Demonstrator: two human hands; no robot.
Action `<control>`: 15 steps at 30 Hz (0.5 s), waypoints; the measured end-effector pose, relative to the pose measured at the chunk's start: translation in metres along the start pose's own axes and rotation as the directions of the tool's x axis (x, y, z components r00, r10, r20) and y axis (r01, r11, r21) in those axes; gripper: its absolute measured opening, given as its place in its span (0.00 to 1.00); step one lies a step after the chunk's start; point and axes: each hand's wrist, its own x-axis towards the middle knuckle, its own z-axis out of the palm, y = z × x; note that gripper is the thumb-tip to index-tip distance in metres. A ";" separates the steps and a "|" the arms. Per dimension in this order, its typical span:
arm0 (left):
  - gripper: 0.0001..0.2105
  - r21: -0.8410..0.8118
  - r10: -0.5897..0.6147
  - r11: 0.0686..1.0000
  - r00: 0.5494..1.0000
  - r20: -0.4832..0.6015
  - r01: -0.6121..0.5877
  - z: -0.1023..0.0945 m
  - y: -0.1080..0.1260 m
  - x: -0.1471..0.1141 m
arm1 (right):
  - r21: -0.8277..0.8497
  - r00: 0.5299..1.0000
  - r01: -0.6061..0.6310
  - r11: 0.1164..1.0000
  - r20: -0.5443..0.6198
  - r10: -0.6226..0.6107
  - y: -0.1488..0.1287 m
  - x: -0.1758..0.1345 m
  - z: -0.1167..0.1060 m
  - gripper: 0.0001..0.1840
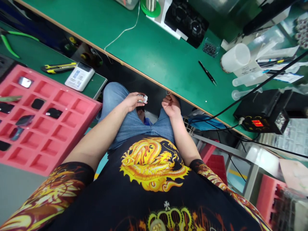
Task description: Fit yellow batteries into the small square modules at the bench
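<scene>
My left hand [132, 102] is closed around a small silver-and-black device [140, 98] with a clear whitish piece [145, 98] at its end. It is over my lap, near the left thigh. Close to the bench edge, my right hand [171, 106] has its fingers curled inward. A small pale loop [167, 92] shows at its fingertips, too small to name, and whether the fingers grip it is unclear. The two hands are apart, with the dark gap under the bench between them.
A pink foam tray [51, 141] at left bears several small dark devices. Beside it lie a yellow-black utility knife [60, 68] and a white box-like device [80, 77]. The green bench [154, 48] carries a pen [207, 73], a solder spool [150, 7] and a black station [261, 110] with cables.
</scene>
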 end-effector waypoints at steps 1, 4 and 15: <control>0.17 -0.001 -0.004 1.000 1.000 0.000 0.004 0.000 0.000 0.000 | 0.021 1.000 0.014 1.000 0.023 -0.014 -0.003 -0.005 0.004 0.15; 0.18 0.000 -0.017 1.000 1.000 -0.001 0.017 0.001 0.000 0.000 | 0.032 0.997 0.036 0.999 0.073 -0.038 -0.006 -0.018 0.015 0.18; 0.18 0.013 -0.011 1.000 1.000 0.001 0.011 -0.001 -0.003 0.002 | -0.053 0.991 0.091 0.994 0.106 -0.085 -0.007 -0.032 0.013 0.12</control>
